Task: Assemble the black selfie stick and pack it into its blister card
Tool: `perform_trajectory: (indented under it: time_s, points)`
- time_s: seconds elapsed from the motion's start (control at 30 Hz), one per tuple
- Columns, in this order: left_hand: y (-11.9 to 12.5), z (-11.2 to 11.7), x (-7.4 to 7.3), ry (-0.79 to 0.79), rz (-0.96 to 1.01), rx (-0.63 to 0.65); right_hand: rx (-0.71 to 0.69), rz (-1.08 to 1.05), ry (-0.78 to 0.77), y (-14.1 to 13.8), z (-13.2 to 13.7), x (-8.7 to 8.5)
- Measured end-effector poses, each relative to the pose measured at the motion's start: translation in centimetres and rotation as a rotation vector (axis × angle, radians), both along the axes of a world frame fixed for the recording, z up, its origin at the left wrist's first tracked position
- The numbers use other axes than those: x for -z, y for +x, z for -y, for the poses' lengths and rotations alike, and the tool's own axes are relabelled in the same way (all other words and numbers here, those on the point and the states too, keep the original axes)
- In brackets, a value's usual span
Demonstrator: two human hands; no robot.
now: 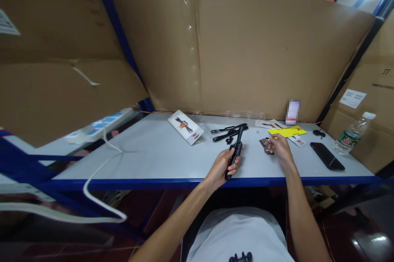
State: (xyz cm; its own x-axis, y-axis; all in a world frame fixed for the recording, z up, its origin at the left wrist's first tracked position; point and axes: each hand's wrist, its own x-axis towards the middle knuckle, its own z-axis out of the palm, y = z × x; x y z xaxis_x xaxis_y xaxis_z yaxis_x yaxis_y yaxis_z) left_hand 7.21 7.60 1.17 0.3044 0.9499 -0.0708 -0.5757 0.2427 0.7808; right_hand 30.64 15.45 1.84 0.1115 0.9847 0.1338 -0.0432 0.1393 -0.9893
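My left hand [223,166] grips a long black stick-shaped device [236,150] by its lower end, and it points away from me over the pale table [147,159]. My right hand [278,148] rests on the table to the right, fingers pinched on a small thin metal piece next to a small dark packet [265,145]. More black parts [227,133] lie just beyond the device's tip. A yellow card [287,131] lies behind my right hand.
A white retail box [185,126] lies at the back centre. A black phone [326,156] and a water bottle [353,133] sit at the right. A white power strip [98,126] with cable hangs at the left. Cardboard sheets wall the back.
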Motion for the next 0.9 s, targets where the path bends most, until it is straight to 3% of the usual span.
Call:
perform_trajectory:
  time_s: [0.1,0.4,0.6,0.77,0.9]
  points:
    - [-0.1,-0.1,0.2,0.004,-0.002,0.011,-0.124,-0.088,-0.019,-1.0,1.4,-0.5]
    - [-0.9,-0.5,-0.1,-0.091,0.119,0.077,-0.177,-0.031,-0.02,-3.8,2.8,-1.8]
    - [-1.1,-0.7,-0.6,-0.205,0.216,0.107,-0.169,0.252,0.089,-6.5,2.6,-2.6]
    - [-1.0,-0.8,-0.3,-0.182,0.205,0.116,-0.073,0.66,0.409,-8.6,2.9,-3.8]
    - [-0.9,-0.9,0.1,-0.134,0.188,0.106,-0.113,0.762,0.509,-10.3,2.8,-3.8]
